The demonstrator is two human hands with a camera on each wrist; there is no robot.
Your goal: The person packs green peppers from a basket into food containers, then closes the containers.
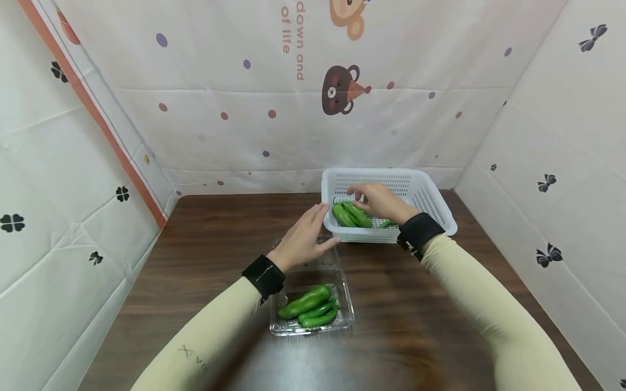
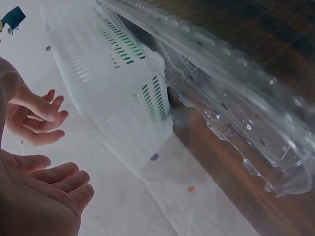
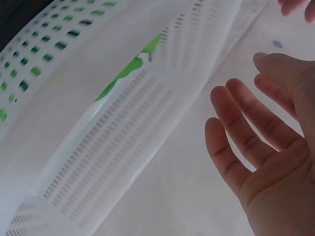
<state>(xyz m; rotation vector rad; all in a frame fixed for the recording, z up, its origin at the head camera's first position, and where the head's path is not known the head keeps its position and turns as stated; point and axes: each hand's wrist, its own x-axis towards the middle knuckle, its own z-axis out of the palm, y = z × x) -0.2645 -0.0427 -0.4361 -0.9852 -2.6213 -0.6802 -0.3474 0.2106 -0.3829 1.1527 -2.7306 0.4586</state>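
A white perforated basket (image 1: 430, 198) stands at the back of the brown table and holds several green peppers (image 1: 350, 214). My right hand (image 1: 365, 197) hovers just above those peppers with relaxed fingers and holds nothing; the right wrist view shows its palm (image 3: 256, 147) open beside the basket wall (image 3: 98, 132). Beside the basket's front left corner is my left hand (image 1: 315, 228), also open and empty, above the lid of a clear plastic box (image 1: 344, 320). That box holds three green peppers (image 1: 308, 307). In the left wrist view my left hand (image 2: 54, 187) is bare beside the basket (image 2: 118, 88).
Patterned white sheets wall the table (image 1: 415, 326) in at the back, left and right. Bare wood lies left of the clear box and in front of the basket. The box's open lid (image 2: 236, 113) reaches back almost to the basket.
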